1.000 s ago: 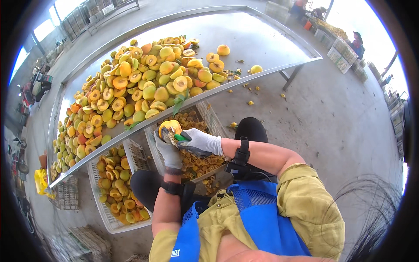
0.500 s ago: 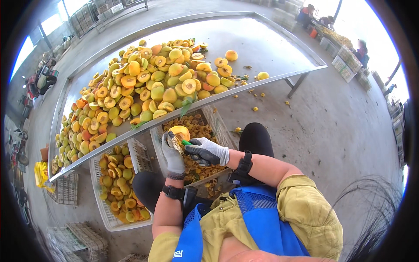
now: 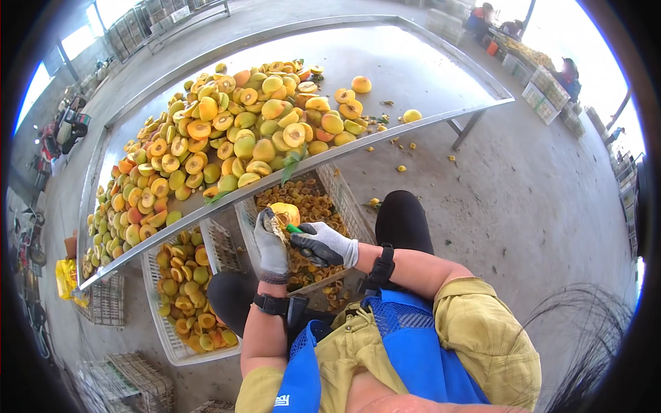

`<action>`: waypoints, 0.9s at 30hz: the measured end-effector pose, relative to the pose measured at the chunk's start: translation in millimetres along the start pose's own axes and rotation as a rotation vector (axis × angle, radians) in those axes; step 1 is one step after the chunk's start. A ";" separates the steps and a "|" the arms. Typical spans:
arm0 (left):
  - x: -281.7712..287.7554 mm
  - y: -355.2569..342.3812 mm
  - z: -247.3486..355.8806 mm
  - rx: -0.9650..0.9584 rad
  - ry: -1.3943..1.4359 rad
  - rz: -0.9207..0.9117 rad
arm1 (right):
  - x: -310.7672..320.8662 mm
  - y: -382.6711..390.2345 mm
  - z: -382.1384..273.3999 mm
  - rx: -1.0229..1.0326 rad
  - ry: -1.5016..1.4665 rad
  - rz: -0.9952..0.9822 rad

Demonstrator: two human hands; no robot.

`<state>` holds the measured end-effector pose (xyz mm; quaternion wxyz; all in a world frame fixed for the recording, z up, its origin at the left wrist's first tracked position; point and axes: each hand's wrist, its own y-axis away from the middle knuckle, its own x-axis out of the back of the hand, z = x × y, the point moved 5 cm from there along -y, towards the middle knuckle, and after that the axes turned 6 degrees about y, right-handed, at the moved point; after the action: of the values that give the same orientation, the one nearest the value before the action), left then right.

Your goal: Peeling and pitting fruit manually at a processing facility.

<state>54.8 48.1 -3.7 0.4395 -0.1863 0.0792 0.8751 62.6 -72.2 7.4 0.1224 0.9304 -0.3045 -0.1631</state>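
Both my hands are gloved in grey and black, held low in front of the table's near edge. My left hand (image 3: 271,248) is closed on a yellow peach half (image 3: 285,210), its cut flesh partly showing. My right hand (image 3: 322,245) is wrapped round a green-handled tool (image 3: 294,228), its end against the peach; its working tip is too small to make out. Beneath my hands stands a pale plastic crate (image 3: 350,199) full of brownish-yellow scraps (image 3: 306,261).
A metal-rimmed table (image 3: 413,62) slants across in front, heaped with halved peaches (image 3: 213,138). At my left stands a white crate (image 3: 153,303) of peach halves, beyond it a yellow bag (image 3: 67,279). Stacked crates (image 3: 547,89) and people are far right. Scraps dot the floor.
The view has shifted very slightly. Both hands stay almost in place, with the peach half and the green-handled tool still held together.
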 end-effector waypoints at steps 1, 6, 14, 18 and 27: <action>1.1 -0.7 -2.1 0.012 0.007 0.001 | -0.3 0.6 1.6 -0.019 -0.038 -0.010; 8.6 -7.5 -14.8 0.075 0.127 -0.022 | 2.6 -5.5 8.2 0.121 0.152 0.090; 10.6 -6.5 -23.9 0.150 0.166 0.019 | 1.4 -2.0 17.0 0.045 0.080 0.089; 3.6 -1.4 -19.4 0.190 0.129 -0.020 | 1.2 1.7 16.2 0.058 0.069 0.158; 70.0 -38.4 -25.7 0.083 -0.039 0.236 | 54.9 -8.8 -2.3 0.262 0.620 0.362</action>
<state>53.9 115.1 -54.0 0.3424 -0.1402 0.1283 0.9201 110.0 -98.3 -6.0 0.1154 0.8745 -0.4306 0.1909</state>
